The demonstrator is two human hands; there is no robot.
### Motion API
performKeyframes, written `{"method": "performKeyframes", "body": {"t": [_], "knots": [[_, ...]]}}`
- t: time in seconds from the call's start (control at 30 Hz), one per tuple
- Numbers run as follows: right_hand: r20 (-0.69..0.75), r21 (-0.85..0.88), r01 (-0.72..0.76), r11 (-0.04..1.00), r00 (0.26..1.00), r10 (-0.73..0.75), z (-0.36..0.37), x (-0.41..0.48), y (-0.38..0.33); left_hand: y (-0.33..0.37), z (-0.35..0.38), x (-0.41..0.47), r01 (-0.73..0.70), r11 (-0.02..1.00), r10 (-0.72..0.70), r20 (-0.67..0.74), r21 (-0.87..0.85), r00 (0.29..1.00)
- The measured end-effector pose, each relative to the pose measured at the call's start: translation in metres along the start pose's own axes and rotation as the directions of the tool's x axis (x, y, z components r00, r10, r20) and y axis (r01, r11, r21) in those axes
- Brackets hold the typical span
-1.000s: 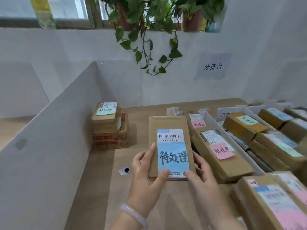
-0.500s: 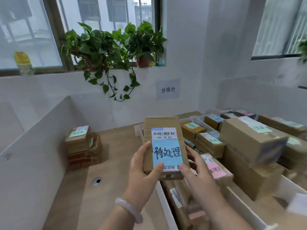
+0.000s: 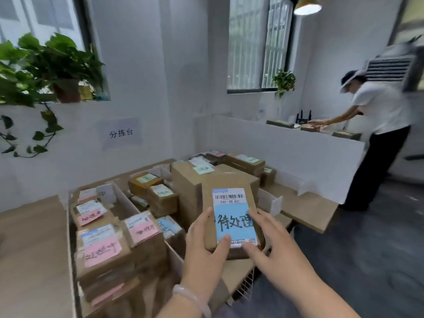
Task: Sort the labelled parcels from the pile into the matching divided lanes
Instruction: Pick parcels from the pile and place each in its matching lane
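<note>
Both hands clamp on a small cardboard parcel (image 3: pixel 229 184), held face-up above the near right part of the table, just in front of a large brown box (image 3: pixel 187 196). The left hand (image 3: pixel 204 246) wraps its left edge with the thumb on the blue label (image 3: pixel 232 220); the right hand (image 3: pixel 273 249) pinches the right edge and near corner. To the left, white dividers (image 3: pixel 128 201) separate lanes of pink-labelled parcels (image 3: pixel 103 251), with green-labelled parcels (image 3: pixel 146 180) farther back. Another person (image 3: pixel 380 115) bends over a far right counter.
</note>
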State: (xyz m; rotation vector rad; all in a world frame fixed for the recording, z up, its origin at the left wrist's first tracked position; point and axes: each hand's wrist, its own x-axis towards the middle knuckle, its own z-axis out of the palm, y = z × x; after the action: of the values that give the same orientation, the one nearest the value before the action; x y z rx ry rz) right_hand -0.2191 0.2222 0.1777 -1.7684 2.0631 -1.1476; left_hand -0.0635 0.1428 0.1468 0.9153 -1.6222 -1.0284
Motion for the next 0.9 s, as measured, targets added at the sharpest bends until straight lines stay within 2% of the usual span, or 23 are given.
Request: {"method": "performKeyframes", "body": {"t": [0.23,0.4,0.9], "knots": [[-0.074,-0.086,-0.179,0.980,0.982,0.172,-0.079,-0.030,0.091,0.009,0.132,0.000,0.059,0.997,-0.050,0.174,-0.048,0.983],[-0.087,-0.100,-0.224,0.969,0.973,0.215,-0.100,-0.015,0.142,-0.009,0.197,0.032,0.086,0.996,-0.076,0.242,-0.031,0.967],[-0.058,-0.171,-0.306,0.936,0.952,0.301,-0.123,0.154,0.285,-0.071,0.342,0.206,0.209,0.975,-0.171,0.332,-0.080,0.928]]}}
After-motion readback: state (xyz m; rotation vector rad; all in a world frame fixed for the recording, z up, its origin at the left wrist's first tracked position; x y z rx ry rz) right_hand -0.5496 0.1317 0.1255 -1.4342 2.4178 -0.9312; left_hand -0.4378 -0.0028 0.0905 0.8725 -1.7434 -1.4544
